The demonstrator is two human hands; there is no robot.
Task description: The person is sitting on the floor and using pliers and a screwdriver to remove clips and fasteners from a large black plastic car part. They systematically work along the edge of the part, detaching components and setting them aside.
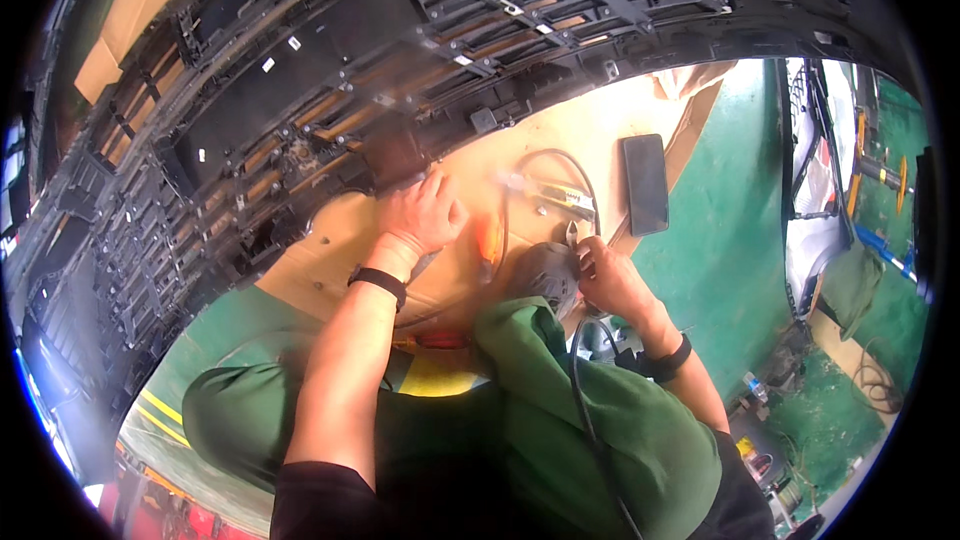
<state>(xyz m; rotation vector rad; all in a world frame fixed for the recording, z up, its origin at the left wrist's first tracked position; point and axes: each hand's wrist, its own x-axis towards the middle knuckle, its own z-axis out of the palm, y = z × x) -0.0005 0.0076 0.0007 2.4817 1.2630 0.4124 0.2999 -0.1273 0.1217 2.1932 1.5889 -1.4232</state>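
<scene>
A large black plastic car grille panel (pixel 300 90) with open slats arches across the far side. My left hand (pixel 425 212) is at its near edge with the fingers curled; what they may hold is hidden. To the right, my right hand (pixel 608 278) is closed around a small pair of pliers (pixel 572 232), whose metal jaws point away from me. A thin dark cable (pixel 590 180) loops on the cardboard (pixel 340 250) beyond the pliers. Between my hands lie an orange-handled tool (pixel 489 240) and a clear and yellow tool (pixel 550 192).
A dark phone (pixel 645 185) lies at the cardboard's right edge. My grey shoe (pixel 545 272) is just left of my right hand. A red-handled tool (pixel 440 340) lies near my knees. Green floor (pixel 720 200) stretches right, toward a black-framed part (pixel 815 170). A black cable (pixel 582 390) crosses my right leg.
</scene>
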